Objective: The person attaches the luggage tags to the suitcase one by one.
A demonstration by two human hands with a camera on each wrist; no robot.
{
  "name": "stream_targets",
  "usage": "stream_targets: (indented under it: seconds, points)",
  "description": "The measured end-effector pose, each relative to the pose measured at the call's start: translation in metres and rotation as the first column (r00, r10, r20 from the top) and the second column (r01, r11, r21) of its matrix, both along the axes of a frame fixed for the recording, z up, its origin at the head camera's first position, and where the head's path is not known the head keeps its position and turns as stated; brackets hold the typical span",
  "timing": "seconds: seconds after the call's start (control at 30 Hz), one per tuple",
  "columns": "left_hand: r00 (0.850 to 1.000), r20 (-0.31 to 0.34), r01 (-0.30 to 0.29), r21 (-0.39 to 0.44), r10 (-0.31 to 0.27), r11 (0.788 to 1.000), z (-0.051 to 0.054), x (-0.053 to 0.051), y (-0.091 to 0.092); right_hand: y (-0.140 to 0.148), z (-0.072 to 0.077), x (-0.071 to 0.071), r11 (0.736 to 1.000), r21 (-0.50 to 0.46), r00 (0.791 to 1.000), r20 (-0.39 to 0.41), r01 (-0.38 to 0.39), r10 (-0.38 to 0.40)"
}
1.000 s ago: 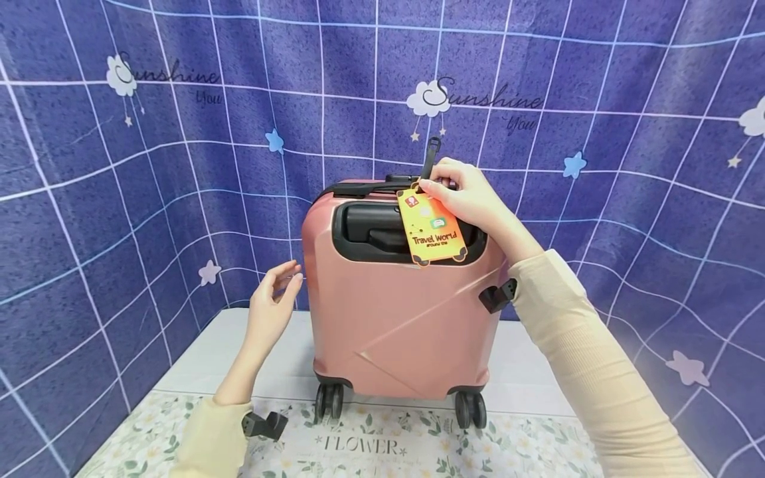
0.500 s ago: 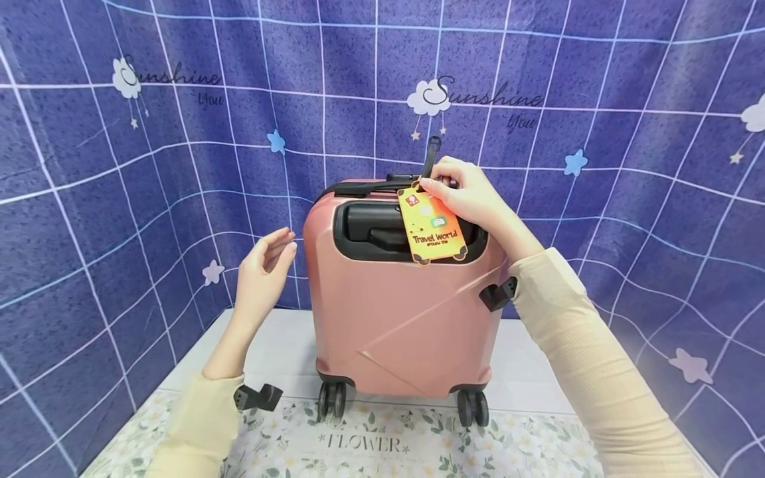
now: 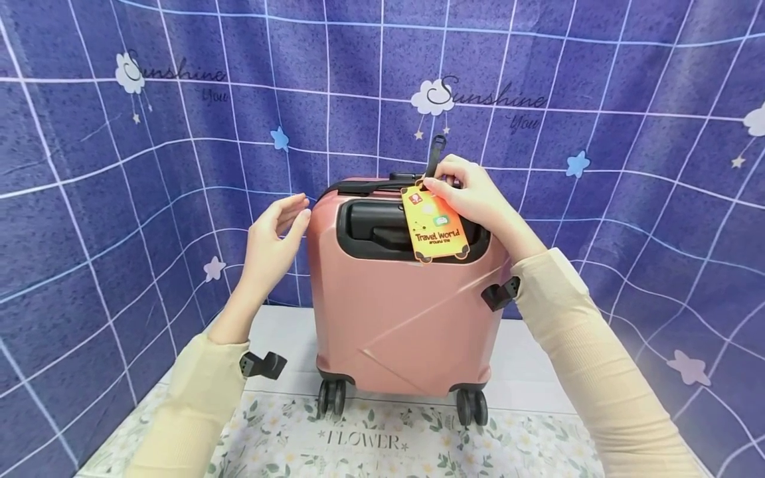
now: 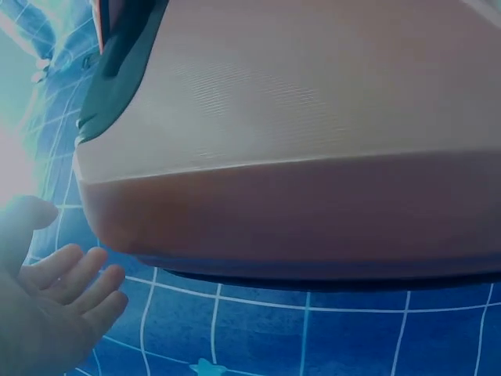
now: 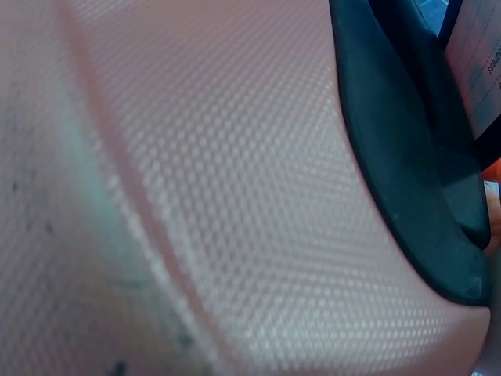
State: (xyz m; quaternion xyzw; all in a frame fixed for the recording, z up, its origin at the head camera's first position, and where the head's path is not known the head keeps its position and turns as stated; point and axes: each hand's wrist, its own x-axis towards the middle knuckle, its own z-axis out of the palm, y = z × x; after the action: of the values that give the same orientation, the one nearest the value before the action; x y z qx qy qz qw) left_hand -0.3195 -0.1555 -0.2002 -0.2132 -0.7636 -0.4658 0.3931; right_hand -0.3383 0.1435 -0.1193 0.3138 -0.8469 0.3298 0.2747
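A pink suitcase [image 3: 406, 318] stands upright on black wheels. At its top right the right hand [image 3: 469, 192] pinches the black strap [image 3: 435, 156] of a yellow luggage tag [image 3: 435, 226], which hangs over the dark handle recess. Beside the suitcase's upper left corner, the left hand [image 3: 275, 236] is raised with fingers relaxed and holds nothing. In the left wrist view the left hand [image 4: 63, 305] lies palm up near the suitcase [image 4: 274, 204], a gap between them. The right wrist view shows the suitcase shell [image 5: 235, 172] close up; the pinching fingers are hidden there.
A blue-purple grid curtain [image 3: 346, 86] with clouds and stars hangs behind and at both sides. Under the suitcase is a white surface [image 3: 532, 372], with a floral mat [image 3: 281, 438] in front. Each wrist carries a small black device [image 3: 263, 365].
The left hand has risen from beside the suitcase's middle to near its upper left corner. The right hand keeps its pinch on the strap, and the tag has barely moved.
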Motion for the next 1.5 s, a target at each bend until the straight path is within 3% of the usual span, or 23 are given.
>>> stream_targets:
  seconds: [0.33, 0.73, 1.0, 1.3, 1.5]
  points:
    - [0.997, -0.013, 0.078, 0.014, -0.078, 0.997, 0.031, -0.003, 0.019, 0.001, -0.001, -0.004, 1.000, -0.027, 1.000, 0.019, -0.007, 0.007]
    - [0.994, 0.034, 0.110, -0.067, -0.108, 0.992, 0.064, -0.014, 0.052, 0.001, -0.001, -0.004, 1.000, -0.012, 0.999, 0.031, -0.009, 0.009]
    - [0.997, 0.046, 0.071, -0.146, -0.065, 0.987, 0.080, -0.024, 0.071, 0.000, -0.001, -0.006, 1.000, -0.010, 1.000, 0.028, -0.012, 0.012]
    - [0.995, 0.070, 0.087, -0.175, -0.075, 0.981, 0.090, -0.039, 0.093, 0.001, 0.000, -0.007, 1.000, -0.013, 0.999, 0.037, -0.009, 0.010]
    - [0.995, 0.087, 0.068, -0.202, -0.051, 0.977, 0.093, -0.046, 0.100, 0.001, 0.001, -0.005, 0.999, -0.028, 0.998, 0.064, -0.024, 0.026]
